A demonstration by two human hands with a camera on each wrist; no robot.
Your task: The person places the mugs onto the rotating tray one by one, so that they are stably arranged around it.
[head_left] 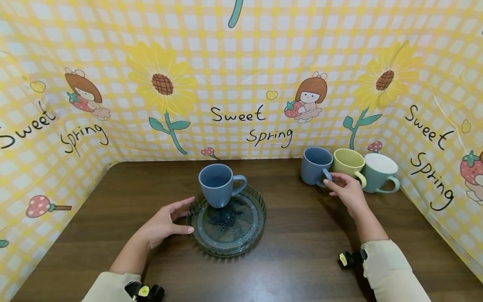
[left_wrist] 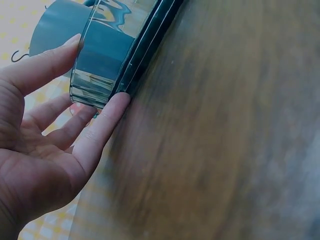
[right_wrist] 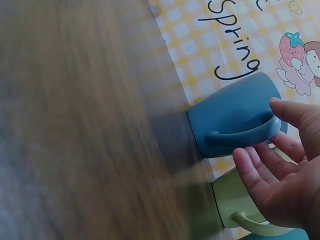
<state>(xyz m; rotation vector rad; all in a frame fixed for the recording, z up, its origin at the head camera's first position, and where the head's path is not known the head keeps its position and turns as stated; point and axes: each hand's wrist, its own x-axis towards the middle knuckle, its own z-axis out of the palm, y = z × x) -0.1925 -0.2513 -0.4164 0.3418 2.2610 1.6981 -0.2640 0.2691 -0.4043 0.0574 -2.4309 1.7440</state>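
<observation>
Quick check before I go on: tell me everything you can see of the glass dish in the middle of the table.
The glass dish is round, shallow and dark-tinted, seemingly clear glass with a ribbed upright wall and a moulded pattern in its floor. It sits flat on the brown wooden table, near the middle. A blue mug stands upright on its far part, handle to the right. The left hand touches its left rim with thumb and fingertips.

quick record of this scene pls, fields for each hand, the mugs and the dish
left hand: open, fingers touch the rim of the glass dish
right hand: open, at the handle of the blue mug in the row
dish: on the table, holds a second blue mug
row: blue mug, green mug, teal mug, upright by the backdrop
</observation>
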